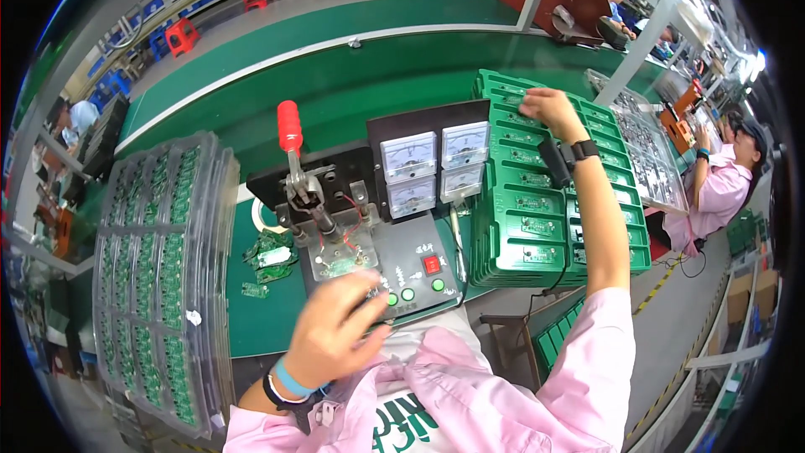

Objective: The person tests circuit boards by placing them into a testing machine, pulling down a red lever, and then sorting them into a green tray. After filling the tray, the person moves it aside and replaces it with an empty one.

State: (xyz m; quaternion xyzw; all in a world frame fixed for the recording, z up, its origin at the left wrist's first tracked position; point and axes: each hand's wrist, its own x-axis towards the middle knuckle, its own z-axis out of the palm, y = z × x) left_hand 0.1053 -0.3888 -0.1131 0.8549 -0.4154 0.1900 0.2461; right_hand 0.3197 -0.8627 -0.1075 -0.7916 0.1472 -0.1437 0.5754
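Grey-and-black metal clamp fixture (392,241): your left hand (331,331) nearside, fingers spread; right hand (549,109) rightward, over green plastic slotted tray (491,231), grip indiscernible.

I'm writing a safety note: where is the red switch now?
In the head view, the red switch is just right of centre, on the grey panel below the meters, above the rightmost green button and right of the left hand.
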